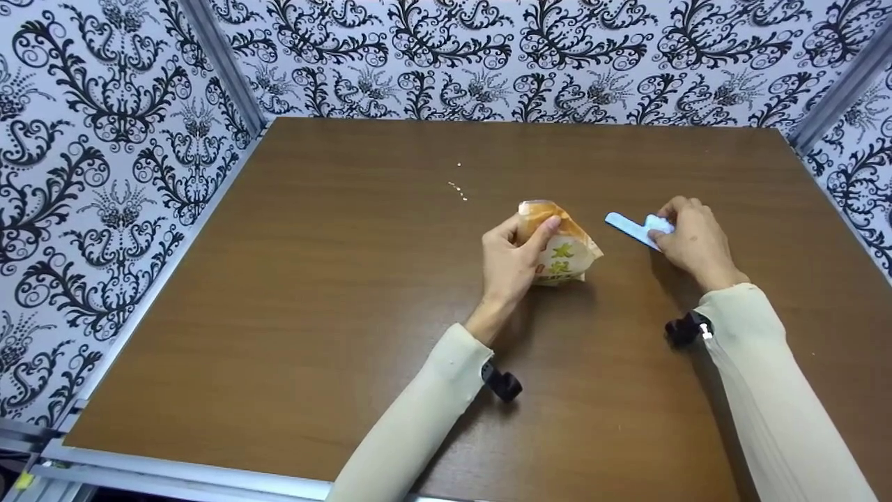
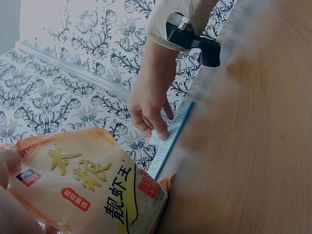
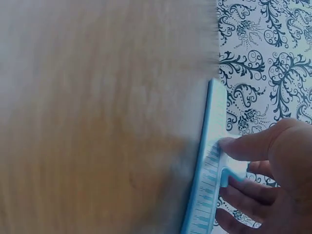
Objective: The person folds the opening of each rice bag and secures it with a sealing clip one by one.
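Observation:
My left hand (image 1: 506,263) pinches the upper part of an orange and cream food packet (image 1: 568,251), holding it above the wooden table. In the left wrist view the packet (image 2: 87,180) shows gold and black Chinese characters, and its lower corner looks filled. Off to the right, my right hand (image 1: 699,240) grips a light blue bag clip (image 1: 631,227) by its handle, thumb on one side and fingers on the other. The long bar of the clip (image 3: 205,180) carries a piano-key pattern. Packet and clip are apart in the head view.
Small white bits (image 1: 458,189) lie on the brown wooden table (image 1: 334,265) behind the packet. Patterned black and white panels (image 1: 460,63) with metal posts (image 1: 226,66) stand along the back and sides. A black wrist camera (image 1: 502,382) sits on each sleeve.

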The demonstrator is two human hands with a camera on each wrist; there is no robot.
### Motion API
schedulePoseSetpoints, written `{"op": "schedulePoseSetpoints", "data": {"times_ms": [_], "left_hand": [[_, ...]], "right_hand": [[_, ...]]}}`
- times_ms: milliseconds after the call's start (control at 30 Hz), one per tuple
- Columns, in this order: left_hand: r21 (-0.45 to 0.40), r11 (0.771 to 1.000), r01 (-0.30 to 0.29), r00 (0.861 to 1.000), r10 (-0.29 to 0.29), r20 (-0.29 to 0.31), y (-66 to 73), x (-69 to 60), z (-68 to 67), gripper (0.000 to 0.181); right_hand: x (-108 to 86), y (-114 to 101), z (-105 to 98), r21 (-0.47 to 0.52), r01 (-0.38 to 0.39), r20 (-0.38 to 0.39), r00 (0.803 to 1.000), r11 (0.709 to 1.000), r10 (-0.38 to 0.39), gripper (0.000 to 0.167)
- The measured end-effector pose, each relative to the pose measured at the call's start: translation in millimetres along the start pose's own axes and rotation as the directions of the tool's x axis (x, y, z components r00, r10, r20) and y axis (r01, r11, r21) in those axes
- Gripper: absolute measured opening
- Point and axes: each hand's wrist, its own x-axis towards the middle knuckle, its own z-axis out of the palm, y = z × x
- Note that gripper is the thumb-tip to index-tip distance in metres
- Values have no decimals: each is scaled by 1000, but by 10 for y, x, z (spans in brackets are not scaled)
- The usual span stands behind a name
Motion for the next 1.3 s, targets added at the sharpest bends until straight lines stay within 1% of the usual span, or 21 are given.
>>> {"op": "schedulePoseSetpoints", "data": {"times_ms": [167, 300, 367, 433, 567, 767, 1000, 1300], "left_hand": [[-4, 1000, 2, 1000, -2, 1, -1, -1, -1, 21], [-5, 1000, 2, 1000, -2, 6, 5, -3, -2, 22], [-2, 1000, -6, 1000, 6, 5, 6, -1, -3, 22], [4, 1000, -18, 1000, 18, 4, 6, 4, -3, 22], [13, 1000, -29, 1000, 29, 2, 6, 5, -2, 24], [6, 1000, -15, 1000, 15, -7, -1, -11, 6, 23], [-7, 1000, -7, 1000, 7, -8, -4, -11, 12, 21], [-14, 1000, -4, 1000, 4, -2, -2, -4, 3, 20]], "right_hand": [[9, -23, -30, -1, -8, 25, 1000, 1000, 8, 37], [33, -38, -71, -3, -3, 49, 999, 1000, 3, 49], [47, -49, -100, -15, 3, 66, 998, 1000, -2, 56], [61, -65, -129, -32, 11, 82, 997, 999, -9, 60], [75, -93, -174, -73, 30, 117, 993, 997, -21, 55], [77, -125, -199, -99, 40, 155, 988, 994, -24, 46], [72, -153, -195, -67, 61, 145, 988, 996, -51, 41], [38, -191, -292, -112, 58, 110, 993, 992, -46, 40]]}}
